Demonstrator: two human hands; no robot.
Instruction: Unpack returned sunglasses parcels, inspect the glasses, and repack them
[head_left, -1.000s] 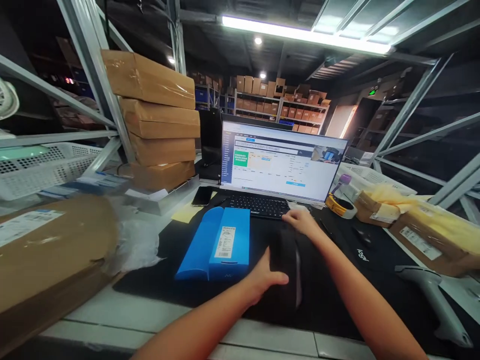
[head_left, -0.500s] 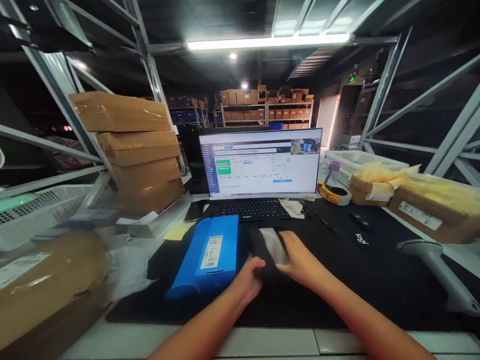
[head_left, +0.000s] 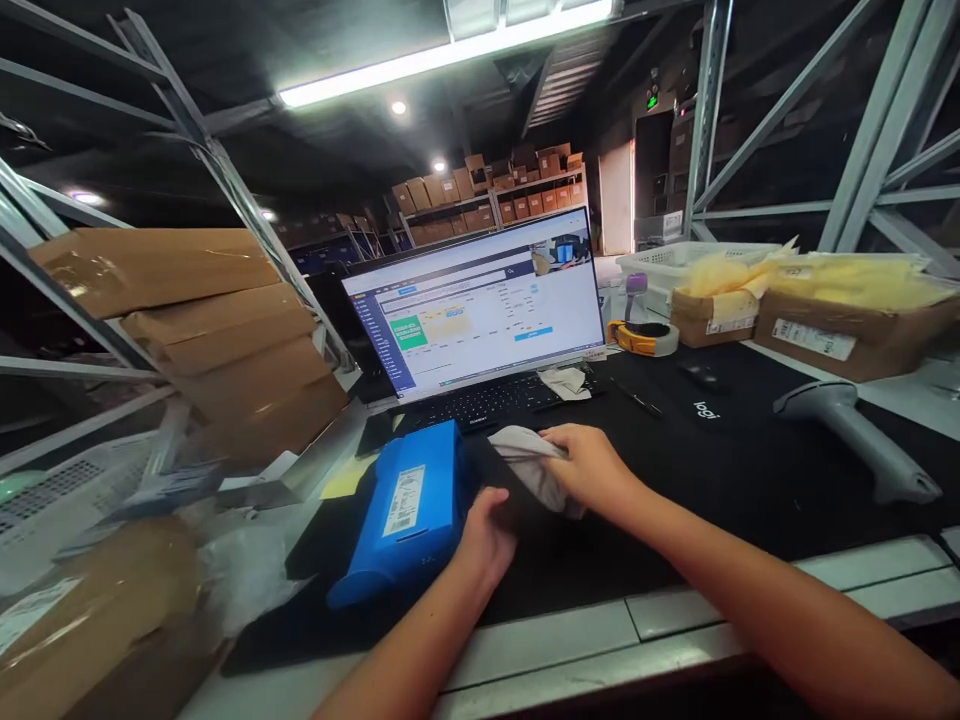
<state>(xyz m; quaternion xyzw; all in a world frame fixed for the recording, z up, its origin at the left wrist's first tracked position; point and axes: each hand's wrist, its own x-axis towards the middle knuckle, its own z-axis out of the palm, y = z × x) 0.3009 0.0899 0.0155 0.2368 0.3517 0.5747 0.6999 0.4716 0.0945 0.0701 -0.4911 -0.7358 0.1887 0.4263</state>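
Note:
A crumpled light-grey cloth point(head_left: 529, 462) is gripped in my right hand point(head_left: 589, 465), its fingers closed over the upper edge. Just left of it, my left hand point(head_left: 486, 540) has its thumb raised and its fingers curled, mostly hidden. It seems to hold a dark object that blends into the black mat, so its shape cannot be made out. Beside my left hand, a blue box point(head_left: 431, 490) with a white label lies on the black desk mat point(head_left: 570, 560).
Behind the mat stand a monitor point(head_left: 480, 310) and keyboard point(head_left: 480, 402). A barcode scanner point(head_left: 862, 440), mouse point(head_left: 703, 375), pen point(head_left: 637, 398) and tape roll point(head_left: 645, 338) lie to the right. Stacked cartons point(head_left: 247, 345) and a wrapped parcel point(head_left: 127, 590) crowd the left.
My right hand has drawn the grey cloth up and away from the dark object, so my hands are further apart. The head view has tilted and shifted right.

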